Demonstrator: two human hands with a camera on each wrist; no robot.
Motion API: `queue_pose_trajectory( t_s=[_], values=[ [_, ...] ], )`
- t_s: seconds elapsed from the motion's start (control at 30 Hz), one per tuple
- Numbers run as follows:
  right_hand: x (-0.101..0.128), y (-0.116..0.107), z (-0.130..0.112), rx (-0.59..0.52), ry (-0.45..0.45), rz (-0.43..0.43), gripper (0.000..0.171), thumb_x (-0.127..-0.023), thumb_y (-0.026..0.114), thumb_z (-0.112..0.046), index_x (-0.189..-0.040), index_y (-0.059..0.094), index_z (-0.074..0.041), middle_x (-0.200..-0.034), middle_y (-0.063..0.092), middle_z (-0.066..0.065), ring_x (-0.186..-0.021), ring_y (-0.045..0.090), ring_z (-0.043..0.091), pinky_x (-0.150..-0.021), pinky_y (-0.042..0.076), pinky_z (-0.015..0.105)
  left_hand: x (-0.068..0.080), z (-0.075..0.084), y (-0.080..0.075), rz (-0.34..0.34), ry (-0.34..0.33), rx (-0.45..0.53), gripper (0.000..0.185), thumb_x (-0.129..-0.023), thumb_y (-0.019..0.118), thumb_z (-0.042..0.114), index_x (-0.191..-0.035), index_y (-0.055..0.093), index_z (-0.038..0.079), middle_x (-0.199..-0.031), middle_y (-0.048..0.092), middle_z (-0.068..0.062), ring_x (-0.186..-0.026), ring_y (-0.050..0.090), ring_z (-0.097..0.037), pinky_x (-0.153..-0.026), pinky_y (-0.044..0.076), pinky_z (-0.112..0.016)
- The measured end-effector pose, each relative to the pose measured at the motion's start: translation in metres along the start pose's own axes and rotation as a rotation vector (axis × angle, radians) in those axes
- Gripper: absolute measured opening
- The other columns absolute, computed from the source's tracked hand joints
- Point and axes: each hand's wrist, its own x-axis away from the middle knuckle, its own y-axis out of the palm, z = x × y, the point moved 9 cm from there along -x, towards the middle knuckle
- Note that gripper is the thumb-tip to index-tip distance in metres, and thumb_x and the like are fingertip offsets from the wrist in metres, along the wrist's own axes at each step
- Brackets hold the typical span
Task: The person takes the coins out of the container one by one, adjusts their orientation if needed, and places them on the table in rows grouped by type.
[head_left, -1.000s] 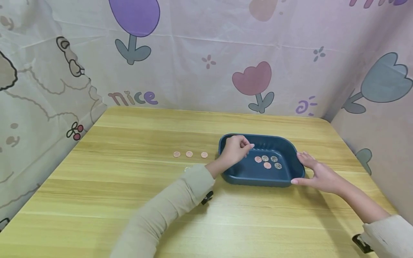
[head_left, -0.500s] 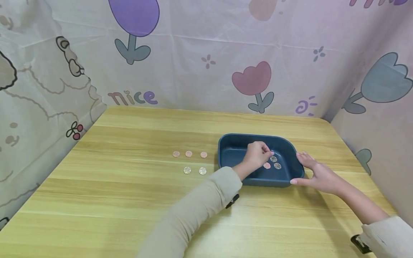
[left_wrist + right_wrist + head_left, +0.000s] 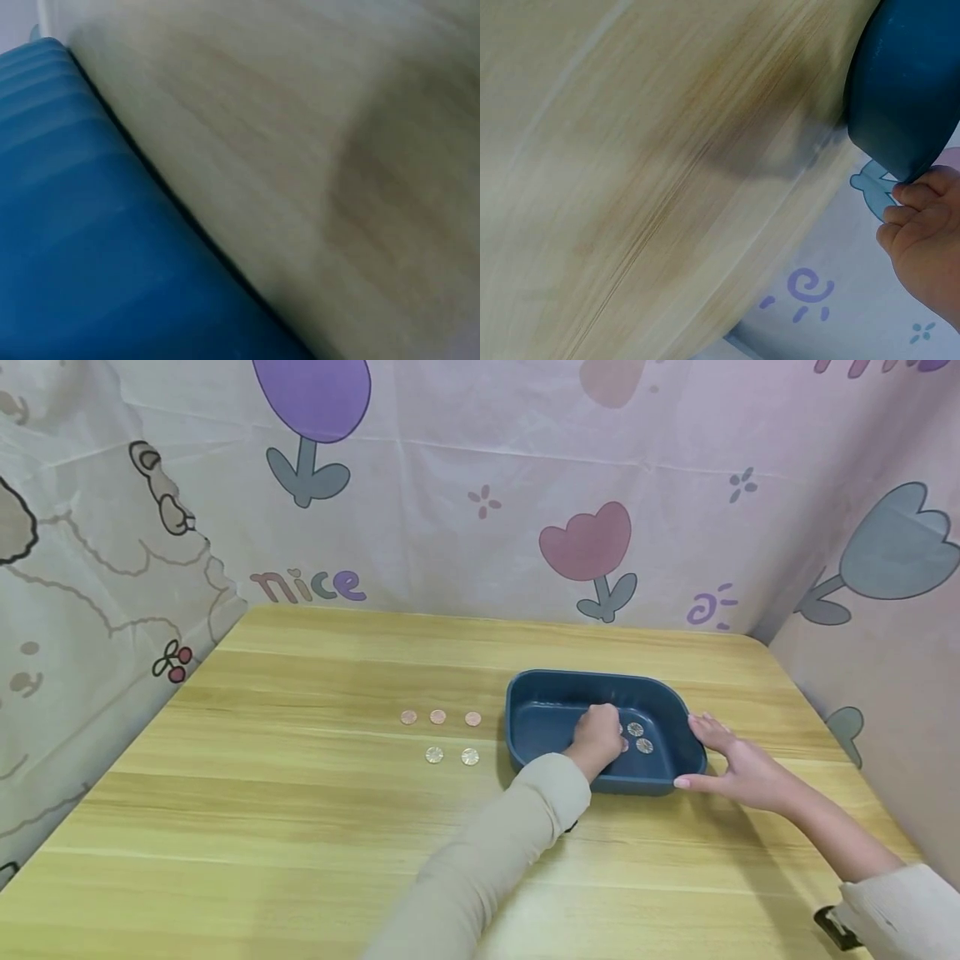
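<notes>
We see the left hand [image 3: 597, 734] down inside the blue tray [image 3: 540, 739], its back towards the head camera and its fingertips hidden, so we cannot tell whether it pinches anything. Just beside it on the tray floor we make out two silver coins [image 3: 644, 746] in full and two more partly covered by the hand. The right hand [image 3: 738, 768] rests against the tray's right end, thumb and fingers spread apart around the near corner. Left of the tray, on the bench [image 3: 300, 827], lie three copper coins [image 3: 438, 717] in a row, with two pale coins [image 3: 469, 757] nearer us. Behind hangs a patterned cloth [image 3: 450, 560].
</notes>
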Motion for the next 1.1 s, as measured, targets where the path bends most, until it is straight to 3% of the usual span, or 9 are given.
queue_pose_trajectory(
  t_s=[0.1,0.2,0.3,0.47,0.87,0.93,1.0,1.1],
  values=[
    [0.0,0.0,0.001,-0.001,0.009,-0.004,0.096,-0.077,0.074,-0.034,-0.143,0.019,0.009,-0.146,0.017,0.036,-0.136,0.01,0.052,-0.101,0.017,0.068,-0.002,0.0,0.004,-0.014,-0.013,-0.076,0.022,-0.081,0.072,0.027,-0.067,0.06,0.016,-0.069,0.061,0.006,-0.072,0.061,-0.008,-0.058,0.048,-0.023],
    [0.001,0.0,0.001,-0.004,0.012,-0.008,0.096,-0.077,0.074,-0.034,-0.143,0.019,0.009,-0.146,0.016,0.036,-0.136,0.009,0.052,-0.101,0.017,0.068,-0.004,0.002,0.008,-0.036,-0.004,-0.131,0.013,-0.082,0.07,0.031,-0.084,0.068,0.017,-0.089,0.069,0.007,-0.085,0.065,-0.009,-0.063,0.052,-0.025],
    [0.001,0.0,0.001,-0.007,0.01,-0.008,0.096,-0.077,0.074,-0.034,-0.143,0.019,0.009,-0.146,0.016,0.036,-0.136,0.009,0.051,-0.101,0.016,0.068,-0.004,0.003,0.01,-0.046,-0.002,-0.175,0.021,-0.083,0.069,0.033,-0.099,0.069,0.02,-0.105,0.069,0.008,-0.094,0.065,-0.009,-0.069,0.054,-0.026],
    [0.0,0.0,0.001,-0.002,0.005,-0.004,0.096,-0.077,0.074,-0.034,-0.142,0.019,0.01,-0.145,0.017,0.037,-0.136,0.009,0.052,-0.102,0.016,0.068,-0.003,0.003,0.01,-0.054,-0.008,-0.209,0.026,-0.083,0.069,0.035,-0.105,0.068,0.022,-0.109,0.068,0.01,-0.096,0.065,-0.009,-0.069,0.054,-0.028],
    [0.001,0.0,-0.001,0.002,0.0,-0.001,0.095,-0.077,0.074,-0.034,-0.142,0.02,0.011,-0.145,0.017,0.038,-0.136,0.009,0.052,-0.102,0.015,0.068,0.002,0.006,0.009,-0.076,0.035,-0.229,0.02,-0.083,0.07,0.03,-0.101,0.069,0.021,-0.103,0.069,0.01,-0.084,0.064,-0.007,-0.065,0.054,-0.027],
    [0.001,0.0,-0.001,0.004,-0.001,0.001,0.095,-0.077,0.074,-0.034,-0.141,0.02,0.011,-0.144,0.018,0.038,-0.136,0.01,0.052,-0.102,0.015,0.068,0.003,0.006,0.007,-0.062,0.048,-0.215,0.018,-0.082,0.07,0.03,-0.096,0.07,0.019,-0.093,0.069,0.009,-0.076,0.063,-0.006,-0.061,0.052,-0.024],
    [0.001,0.0,-0.001,0.004,-0.003,0.002,0.095,-0.077,0.074,-0.034,-0.141,0.02,0.011,-0.144,0.018,0.038,-0.135,0.01,0.052,-0.102,0.015,0.067,0.004,0.006,0.003,-0.045,0.061,-0.204,0.011,-0.082,0.071,0.027,-0.081,0.067,0.017,-0.073,0.063,0.008,-0.065,0.056,-0.006,-0.054,0.046,-0.022],
    [0.001,0.0,-0.001,0.003,-0.005,0.003,0.095,-0.077,0.074,-0.034,-0.142,0.02,0.011,-0.144,0.018,0.038,-0.135,0.01,0.053,-0.102,0.015,0.067,0.007,0.004,0.0,-0.04,0.06,-0.134,0.033,-0.084,0.067,0.02,-0.059,0.047,0.014,-0.052,0.036,0.005,-0.053,0.039,-0.009,-0.047,0.033,-0.022]
  ],
)
